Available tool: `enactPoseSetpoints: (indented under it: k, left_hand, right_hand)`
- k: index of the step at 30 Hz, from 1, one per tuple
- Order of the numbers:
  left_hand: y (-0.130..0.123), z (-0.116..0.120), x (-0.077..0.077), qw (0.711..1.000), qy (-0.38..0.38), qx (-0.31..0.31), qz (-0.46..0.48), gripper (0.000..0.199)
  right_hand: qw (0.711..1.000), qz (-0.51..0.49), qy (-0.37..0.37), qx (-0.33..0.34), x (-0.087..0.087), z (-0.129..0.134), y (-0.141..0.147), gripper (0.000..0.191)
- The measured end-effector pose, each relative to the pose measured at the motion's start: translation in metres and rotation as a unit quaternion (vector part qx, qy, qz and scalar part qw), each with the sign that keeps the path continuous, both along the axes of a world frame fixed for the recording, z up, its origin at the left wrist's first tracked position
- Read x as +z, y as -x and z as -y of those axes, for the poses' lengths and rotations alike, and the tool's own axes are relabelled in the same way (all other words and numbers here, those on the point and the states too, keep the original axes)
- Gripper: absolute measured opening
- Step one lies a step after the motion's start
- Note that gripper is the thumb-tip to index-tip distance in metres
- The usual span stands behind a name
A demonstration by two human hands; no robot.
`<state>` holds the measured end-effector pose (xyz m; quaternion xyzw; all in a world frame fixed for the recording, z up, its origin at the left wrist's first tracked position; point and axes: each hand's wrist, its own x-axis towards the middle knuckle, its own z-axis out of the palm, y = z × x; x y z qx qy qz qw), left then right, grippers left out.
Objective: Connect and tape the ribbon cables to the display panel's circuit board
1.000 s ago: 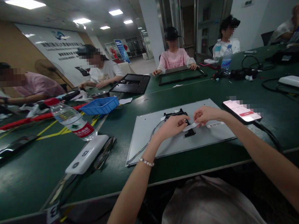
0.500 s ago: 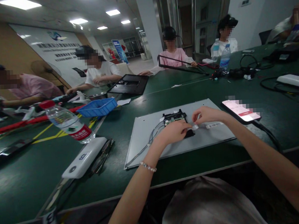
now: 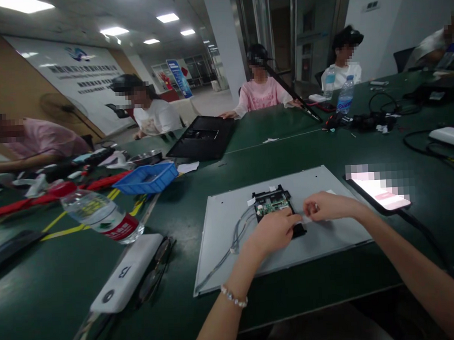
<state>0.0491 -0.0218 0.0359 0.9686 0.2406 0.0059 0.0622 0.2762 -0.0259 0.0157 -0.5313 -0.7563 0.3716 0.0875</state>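
Observation:
A flat grey panel (image 3: pixel 222 226) lies on the table before me, with thin grey cables (image 3: pixel 236 235) running across its left part. On it sits a black bracket (image 3: pixel 299 230) holding a green circuit board (image 3: pixel 272 206). My left hand (image 3: pixel 278 229) rests over the lower part of the bracket, fingers bent together; what they grip is hidden. Just right of it, my right hand (image 3: pixel 330 205) is closed in a pinch on a small whitish piece of tape (image 3: pixel 306 219). The tape reaches towards my left fingertips.
Right of the panel lies a lit phone (image 3: pixel 384 194) with a cable. To the left are a white power bank (image 3: pixel 126 274), glasses (image 3: pixel 156 270), a water bottle (image 3: pixel 100 212) and a blue tray (image 3: pixel 147 179). Across the table, several people sit near a black cover (image 3: pixel 202 137).
My view has tilted up slightly, so the panel and hands appear lower. Both hands remain close together at the tape. The person opposite has turned the black frame to another angle.

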Motion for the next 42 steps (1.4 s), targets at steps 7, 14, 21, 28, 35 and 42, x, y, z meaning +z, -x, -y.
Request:
enactPoseSetpoints:
  k: [7, 14, 21, 28, 35, 42]
  left_hand:
    - [0.006, -0.002, 0.008, 1.000, 0.003, -0.003, -0.015, 0.033]
    - [0.005, 0.000, 0.004, 1.000, 0.004, 0.006, -0.007, 0.035]
    - [0.014, -0.018, 0.014, 0.991, 0.009, 0.101, 0.090, 0.039]
    - [0.045, -0.054, 0.008, 0.924, -0.100, 0.358, 0.085, 0.026]
    - [0.059, -0.064, -0.019, 0.921, -0.093, 0.371, 0.078, 0.028]
    - [0.050, -0.061, -0.021, 0.928, -0.123, 0.348, 0.057, 0.036]
  right_hand:
    - [0.998, -0.055, 0.025, -0.035, -0.005, -0.001, 0.004, 0.026]
    - [0.995, -0.078, 0.052, -0.034, -0.005, -0.003, 0.005, 0.011]
    - [0.997, -0.064, 0.004, -0.045, 0.011, -0.004, -0.020, 0.019]
    - [0.976, 0.060, -0.079, -0.192, -0.002, -0.015, -0.065, 0.017]
    - [0.916, 0.236, -0.145, -0.290, -0.013, -0.014, -0.067, 0.025]
    - [0.908, 0.197, -0.313, -0.196, 0.005, -0.017, -0.025, 0.032]
